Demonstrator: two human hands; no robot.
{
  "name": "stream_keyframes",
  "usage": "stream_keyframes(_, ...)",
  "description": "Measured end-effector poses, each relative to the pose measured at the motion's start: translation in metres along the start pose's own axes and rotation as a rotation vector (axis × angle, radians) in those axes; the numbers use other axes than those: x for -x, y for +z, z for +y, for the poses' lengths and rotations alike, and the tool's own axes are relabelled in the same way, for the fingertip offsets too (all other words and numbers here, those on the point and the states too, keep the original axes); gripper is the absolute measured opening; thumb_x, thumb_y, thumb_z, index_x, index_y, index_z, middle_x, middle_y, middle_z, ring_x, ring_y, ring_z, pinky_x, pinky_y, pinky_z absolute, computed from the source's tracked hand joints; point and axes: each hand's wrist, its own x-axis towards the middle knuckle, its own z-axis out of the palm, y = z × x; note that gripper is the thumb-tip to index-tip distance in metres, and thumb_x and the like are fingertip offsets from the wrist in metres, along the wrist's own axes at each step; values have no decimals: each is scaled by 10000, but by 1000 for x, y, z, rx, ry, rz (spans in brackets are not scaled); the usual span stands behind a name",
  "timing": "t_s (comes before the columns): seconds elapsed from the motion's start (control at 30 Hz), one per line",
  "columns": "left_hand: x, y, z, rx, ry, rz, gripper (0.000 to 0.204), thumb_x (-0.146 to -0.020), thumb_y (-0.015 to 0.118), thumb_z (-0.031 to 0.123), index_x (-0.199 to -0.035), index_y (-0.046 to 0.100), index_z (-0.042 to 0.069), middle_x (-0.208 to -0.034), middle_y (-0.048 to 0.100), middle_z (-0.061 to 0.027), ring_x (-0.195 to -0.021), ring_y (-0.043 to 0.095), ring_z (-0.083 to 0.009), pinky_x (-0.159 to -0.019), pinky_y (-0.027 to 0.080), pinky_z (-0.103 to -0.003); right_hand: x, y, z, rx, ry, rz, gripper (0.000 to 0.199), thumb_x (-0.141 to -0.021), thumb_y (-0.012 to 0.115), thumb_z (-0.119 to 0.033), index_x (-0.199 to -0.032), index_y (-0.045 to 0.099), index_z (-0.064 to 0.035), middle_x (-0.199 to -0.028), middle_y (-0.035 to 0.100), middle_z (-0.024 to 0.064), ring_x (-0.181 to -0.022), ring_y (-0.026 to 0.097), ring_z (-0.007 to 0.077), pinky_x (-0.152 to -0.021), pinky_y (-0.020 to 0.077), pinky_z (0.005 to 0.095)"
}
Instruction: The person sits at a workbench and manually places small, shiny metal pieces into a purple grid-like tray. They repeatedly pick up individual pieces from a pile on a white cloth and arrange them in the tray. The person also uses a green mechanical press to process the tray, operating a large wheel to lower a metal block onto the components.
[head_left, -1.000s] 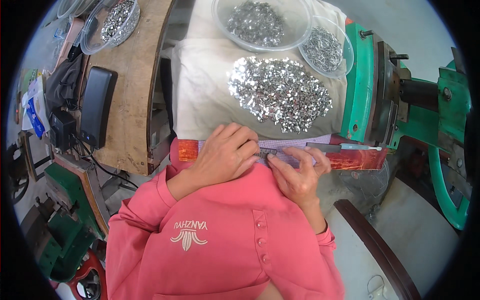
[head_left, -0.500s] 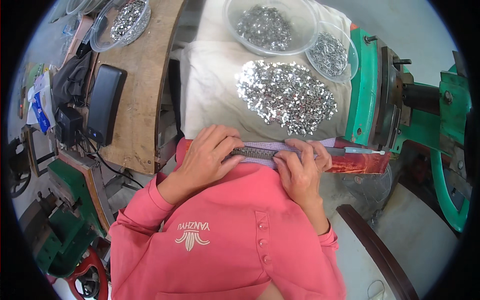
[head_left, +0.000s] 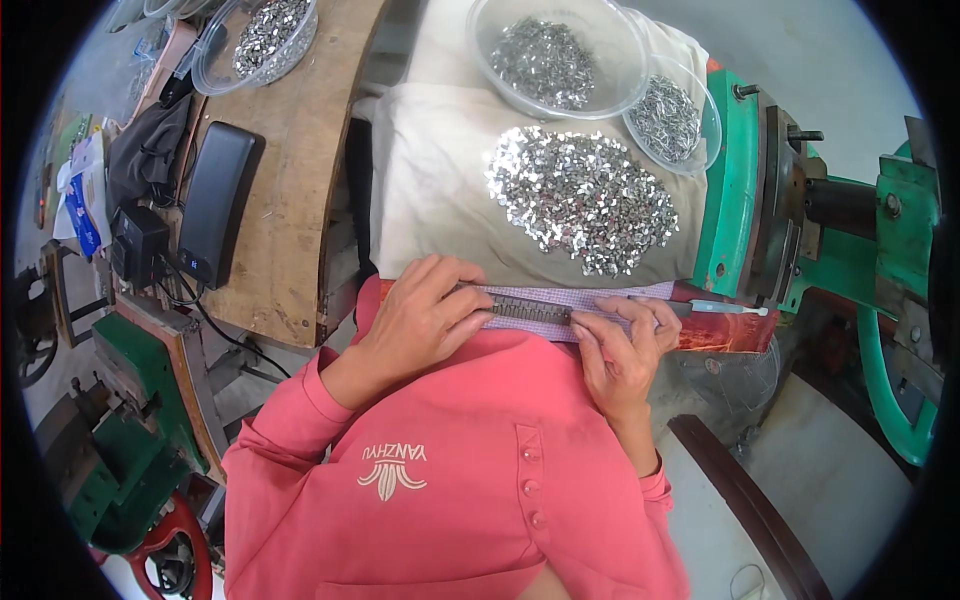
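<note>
A dark metal strip with a row of slots [head_left: 530, 309] lies across a checked cloth [head_left: 545, 327] just in front of my body. My left hand [head_left: 425, 310] has its fingers and thumb closed on the strip's left end. At the right end, my right hand [head_left: 625, 350] pinches it with bent fingers. Beside the right fingers, a slim tool with a pale blue-grey shaft and narrow tip [head_left: 728, 308] points right; whether that hand touches it, I cannot tell. Beyond the strip, a heap of small shiny metal pieces [head_left: 585, 200] is spread on a pale cloth [head_left: 425, 200].
A large clear tub [head_left: 560, 108] and a smaller one [head_left: 712, 125] of metal parts stand behind the heap. Green machinery [head_left: 725, 190] borders the right. On the left wooden table [head_left: 290, 180] are a black power bank [head_left: 215, 200] and another tub of parts [head_left: 210, 60].
My right hand has shifted slightly right, away from the left hand, and more of the slotted strip shows between them. The whole view has also shifted a little.
</note>
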Motion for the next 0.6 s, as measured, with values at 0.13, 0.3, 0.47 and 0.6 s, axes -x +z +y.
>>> stream_keyframes(0.13,-1,0,-1,-11,22,26,180,-714,787,103,-841,664,68,-963,618,-64,-841,580,-257,-732,461,-366,4,1,-3,31,-26,31,217,-697,806,-136,-892,772,-225,-1013,659,-64,-1133,441,258,-978,260,402)
stream_keyframes(0.3,-4,5,1,-54,45,72,150,-729,770,144,-835,672,103,-948,626,-35,-842,591,-244,-730,460,-372,-1,5,-6,36,-82,16,207,-710,798,-136,-899,772,-217,-1017,655,-42,-1125,436,272,-989,304,410)
stream_keyframes(0.47,0,14,1,-89,25,64,133,-770,741,193,-853,665,123,-973,613,-11,-909,578,-219,-773,433,-362,-6,3,-7,85,-133,-31,190,-744,792,-161,-932,766,-168,-1067,640,29,-1124,429,294,-994,318,423)
stream_keyframes(0.6,1,15,2,-54,7,41,206,-769,754,206,-904,658,85,-1003,604,-28,-934,569,-222,-787,438,-363,-3,2,-3,101,-102,-90,222,-761,789,-184,-975,756,-133,-1091,630,58,-1135,419,306,-1004,297,440)
